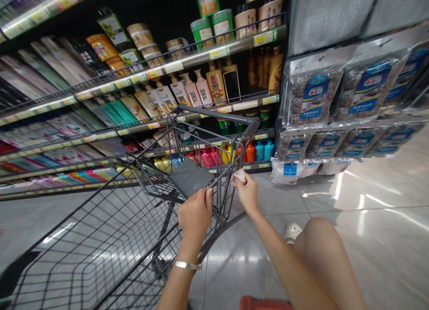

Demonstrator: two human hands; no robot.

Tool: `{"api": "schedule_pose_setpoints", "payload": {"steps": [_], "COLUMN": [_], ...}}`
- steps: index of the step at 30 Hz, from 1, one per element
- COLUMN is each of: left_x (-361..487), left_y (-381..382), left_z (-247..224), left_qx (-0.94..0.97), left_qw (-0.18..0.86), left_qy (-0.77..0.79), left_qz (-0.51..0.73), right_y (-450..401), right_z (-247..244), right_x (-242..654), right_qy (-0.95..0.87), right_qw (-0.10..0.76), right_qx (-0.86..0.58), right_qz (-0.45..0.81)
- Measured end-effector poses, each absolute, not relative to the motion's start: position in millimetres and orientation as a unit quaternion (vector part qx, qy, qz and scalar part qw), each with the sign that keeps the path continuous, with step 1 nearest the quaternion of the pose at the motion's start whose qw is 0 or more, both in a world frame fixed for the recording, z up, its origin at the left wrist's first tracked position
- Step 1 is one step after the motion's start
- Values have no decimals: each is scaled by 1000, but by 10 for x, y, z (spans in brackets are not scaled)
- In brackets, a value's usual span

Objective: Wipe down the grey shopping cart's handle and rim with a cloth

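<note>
A dark grey wire shopping cart [97,238] stands before me, its handle [217,116] at the far side near the shelves. My left hand [196,211], with a silver bracelet on the wrist, is closed around the cart's upper side rail. In my right hand [247,194] is a crumpled whitish cloth [239,176], pinched between thumb and fingers against the wire near the handle end. A grey plastic seat flap [191,177] lies inside the cart just beyond my left hand.
Shelves [161,71] of bottles and jars run behind the cart. Packs of steel scourers [315,95] hang at the right. My bent knee [326,252] and a white clog [293,232] are at lower right. A reddish-orange object [264,303] shows at the bottom edge.
</note>
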State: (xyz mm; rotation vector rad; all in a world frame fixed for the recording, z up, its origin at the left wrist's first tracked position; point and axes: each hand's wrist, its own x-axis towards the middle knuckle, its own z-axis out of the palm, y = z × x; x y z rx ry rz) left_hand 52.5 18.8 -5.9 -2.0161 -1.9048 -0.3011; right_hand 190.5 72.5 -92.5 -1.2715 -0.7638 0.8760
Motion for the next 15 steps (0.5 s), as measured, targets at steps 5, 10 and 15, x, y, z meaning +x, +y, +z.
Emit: {"api": "schedule_pose_setpoints", "payload": {"steps": [5, 10, 15], "left_x": [534, 528, 512], "left_y": [190, 195, 198], "left_z": [-77, -96, -106], "left_qx": [-710, -713, -715], "left_qw": [188, 194, 217], "left_qy": [-669, -663, -653], "left_qz": [-111, -122, -124], "right_y": [647, 552, 482], "right_z": [-1190, -1554, -1942], "right_x": [1780, 1646, 1533], "right_qy": [-349, -345, -348], "right_qw": [635, 621, 608], "right_qx": [-576, -591, -596], "right_qz": [378, 383, 392]}}
